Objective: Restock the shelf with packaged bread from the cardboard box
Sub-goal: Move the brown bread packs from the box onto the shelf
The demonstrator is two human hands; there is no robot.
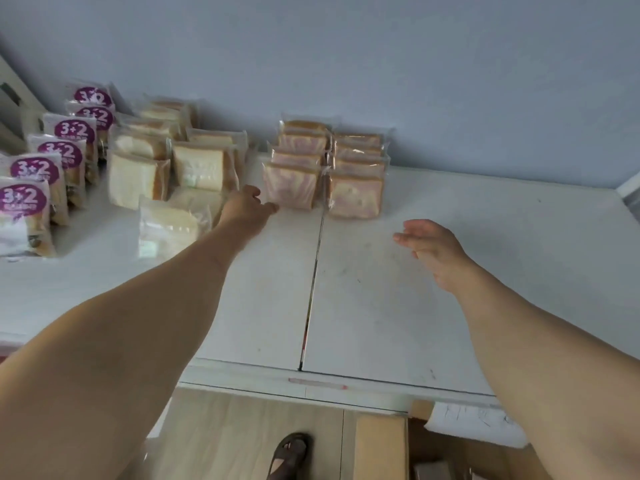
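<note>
Two rows of pink-marbled bread packs stand upright at the back middle of the white shelf. My left hand reaches out just left of the front pink pack, fingertips at its lower corner, holding nothing. My right hand hovers above the shelf to the right of the packs, fingers loose and empty. White bread packs stand in rows to the left, and one white pack lies in front of them beside my left wrist. The cardboard box sits on the floor below the shelf edge.
Purple-labelled "3+2" packs line the far left of the shelf. A dark seam splits the shelf top. A grey wall backs the shelf. A sandalled foot stands on the wooden floor by the box.
</note>
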